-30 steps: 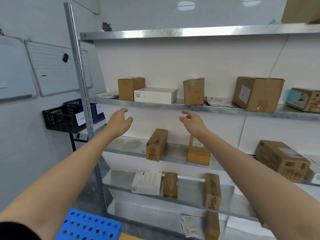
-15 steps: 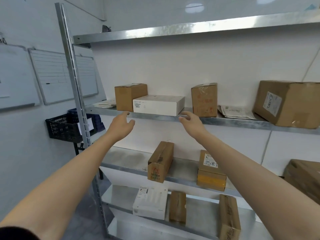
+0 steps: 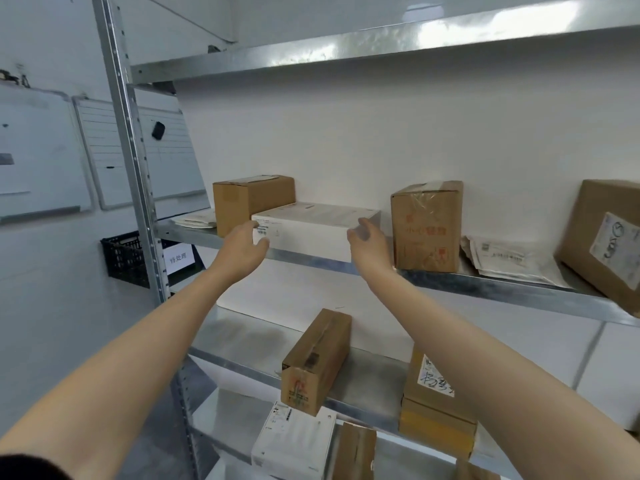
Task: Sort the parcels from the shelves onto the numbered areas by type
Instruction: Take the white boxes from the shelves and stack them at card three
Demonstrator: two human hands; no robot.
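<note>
White box: a flat white box (image 3: 313,230) lies on the middle shelf (image 3: 485,287) at its front edge, with a small printed label on its near left corner.
Left hand: the left hand (image 3: 242,252) is at the box's left end, fingers spread and curled; the thumb lies over the label corner. Whether it presses the box I cannot tell.
Right hand: the right hand (image 3: 367,242) is at the box's right end, fingers open and bent toward it, blurred; contact is unclear.
Grip: both hands are wide, one on each side of the white box, neither closed on it.
Left neighbour: a brown carton (image 3: 251,200) stands behind the box's left end, close against it.
Right neighbour: a taller brown box with red print (image 3: 427,225) stands just beside the right hand.
Envelopes: flat paper mailers (image 3: 509,259) lie right of the tall box; another mailer (image 3: 197,219) lies at the shelf's left end.
Far right: a large carton with a label (image 3: 609,244) is cut off by the frame edge.
Lower shelf: a long brown box (image 3: 315,362) lies end-on, well apart from a stacked brown box (image 3: 436,403) partly hidden by the right forearm.
Bottom shelf: a white parcel (image 3: 294,441) lies beside a narrow brown box (image 3: 356,452).
Wall: whiteboards (image 3: 45,157) hang to the left, and a black basket (image 3: 126,258) sits behind the shelf post.
</note>
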